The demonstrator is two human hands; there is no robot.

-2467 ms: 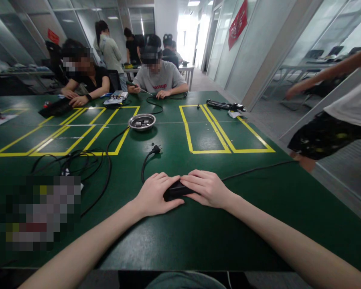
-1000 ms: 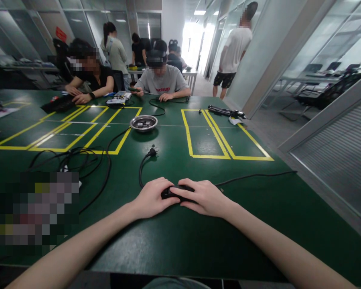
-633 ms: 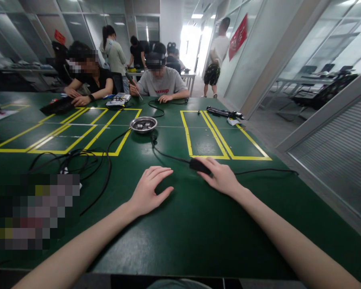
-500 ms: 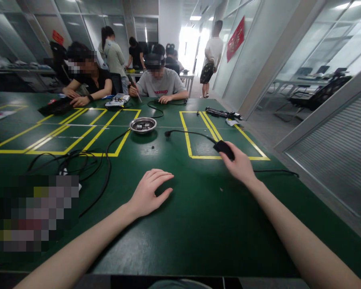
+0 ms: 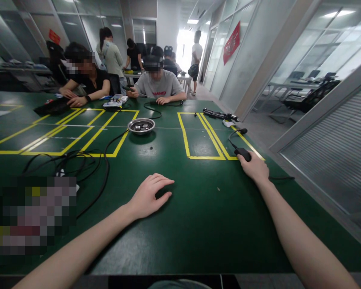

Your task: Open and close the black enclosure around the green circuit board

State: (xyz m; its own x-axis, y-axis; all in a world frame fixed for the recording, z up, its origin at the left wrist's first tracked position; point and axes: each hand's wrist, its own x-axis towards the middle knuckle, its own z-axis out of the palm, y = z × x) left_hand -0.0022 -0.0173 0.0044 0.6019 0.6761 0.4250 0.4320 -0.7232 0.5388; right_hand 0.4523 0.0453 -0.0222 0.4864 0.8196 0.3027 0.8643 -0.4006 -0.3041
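Observation:
My right hand (image 5: 256,166) is closed around a black power adapter (image 5: 243,154), low over the green table (image 5: 198,228) near its right side. From the adapter's far end a short cord curves to a black plug (image 5: 243,131). Another thin cable (image 5: 282,178) trails to the right from behind my wrist. My left hand (image 5: 152,195) lies palm down at mid-table, holding nothing, with its thumb apart from the fingers.
Yellow tape (image 5: 206,157) marks boxes on the table. A metal bowl (image 5: 138,132) holds small metal pieces. Black cables (image 5: 106,176) coil at left beside a blurred-out patch. A folded black tripod-like object (image 5: 219,115) lies at far right. Two people (image 5: 164,82) work across the table.
My right hand has moved right with the adapter, and the plug has swung along to the right tape line. My left hand stays nearly still.

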